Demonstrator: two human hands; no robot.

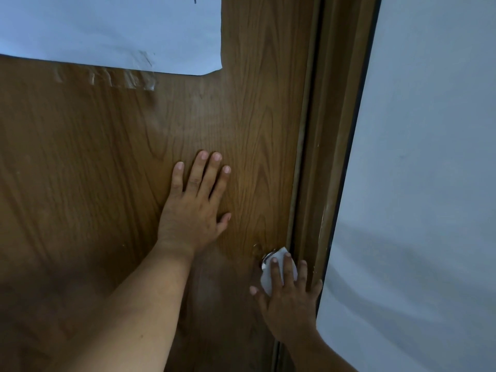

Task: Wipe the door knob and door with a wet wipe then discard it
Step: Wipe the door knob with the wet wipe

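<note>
A brown wood-grain door [112,162] fills most of the view. Its silver knob [267,256] shows at the lower right, near the door's edge, mostly covered. A white wet wipe [268,280] is draped over the knob. My right hand [290,299] presses the wipe onto the knob with fingers spread over it. My left hand [196,205] lies flat on the door panel, fingers apart, up and to the left of the knob, holding nothing.
A white paper sheet [112,30] is taped to the door at the top left, with clear tape [107,77] below its edge. The brown door frame [327,157] runs down the right side, and a pale wall [429,183] lies beyond it.
</note>
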